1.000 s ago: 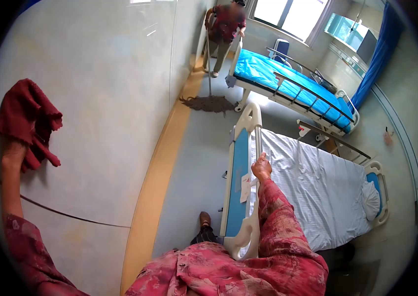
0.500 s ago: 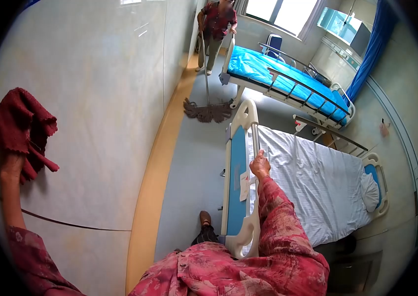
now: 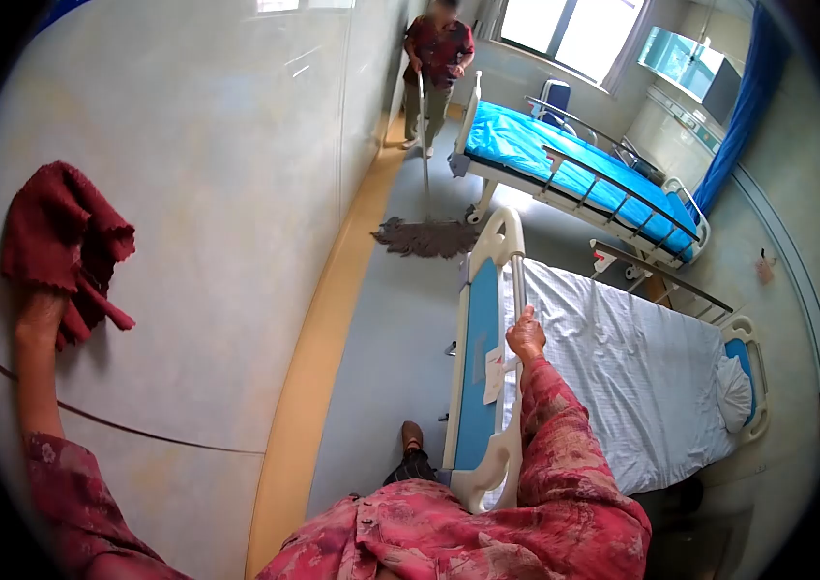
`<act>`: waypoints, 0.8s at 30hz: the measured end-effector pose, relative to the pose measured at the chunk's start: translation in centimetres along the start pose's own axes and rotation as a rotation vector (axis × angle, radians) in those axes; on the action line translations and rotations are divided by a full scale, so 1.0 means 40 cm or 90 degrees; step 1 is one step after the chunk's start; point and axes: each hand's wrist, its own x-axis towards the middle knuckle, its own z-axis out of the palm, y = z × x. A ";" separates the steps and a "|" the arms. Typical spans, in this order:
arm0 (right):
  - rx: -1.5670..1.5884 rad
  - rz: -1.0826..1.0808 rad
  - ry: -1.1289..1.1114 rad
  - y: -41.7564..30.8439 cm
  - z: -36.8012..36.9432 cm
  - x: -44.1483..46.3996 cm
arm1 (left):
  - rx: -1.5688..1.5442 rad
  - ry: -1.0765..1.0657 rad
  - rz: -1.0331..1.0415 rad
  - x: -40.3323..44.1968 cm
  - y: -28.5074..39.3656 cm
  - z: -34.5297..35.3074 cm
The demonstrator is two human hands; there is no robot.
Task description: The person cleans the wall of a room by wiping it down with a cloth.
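A dark red cloth (image 3: 67, 237) lies against the pale wall panel (image 3: 207, 193) at the left, draped over my left hand (image 3: 43, 302). The cloth hides the fingers, so only the wrist and the base of the hand show. My right hand (image 3: 527, 336) is closed around the metal rail at the end of the near bed (image 3: 473, 353), beside its blue end board. A white striped sheet (image 3: 623, 377) covers this bed, with a white pillow (image 3: 733, 391) at its far end.
Another person (image 3: 439, 53) stands at the back, holding a mop (image 3: 426, 238) on the grey floor. A second bed (image 3: 574, 174) with a blue cover stands beyond the near one. A blue curtain (image 3: 744, 111) hangs at the right. My foot (image 3: 412, 437) is beside the near bed.
The other person's mop has come nearer along the floor, and their hand has left the far bed's end. My hands keep their holds while the view shifts slightly.
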 end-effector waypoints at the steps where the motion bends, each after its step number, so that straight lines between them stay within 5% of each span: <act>1: 0.002 -0.007 0.006 0.004 0.008 0.003 | 0.006 -0.004 -0.008 0.007 -0.041 -0.001; 3: -0.021 0.000 -0.005 -0.002 0.002 -0.004 | 0.257 0.003 0.103 0.015 -0.097 0.017; 6: 0.003 -0.042 0.033 0.011 0.013 0.004 | 0.297 -0.056 0.059 0.011 -0.112 -0.010; 8: -0.012 -0.055 0.037 0.044 0.032 -0.017 | 0.256 -0.089 0.046 -0.046 -0.112 0.031; 13: -0.027 -0.016 0.015 -0.006 -0.003 0.007 | 0.138 0.072 0.046 0.001 -0.034 -0.004; 19: -0.018 -0.021 0.011 -0.004 -0.009 -0.005 | 0.223 -0.048 -0.074 -0.011 0.067 -0.029; 24: -0.016 -0.002 0.015 0.000 -0.001 0.002 | 0.144 0.044 0.095 -0.014 0.021 -0.001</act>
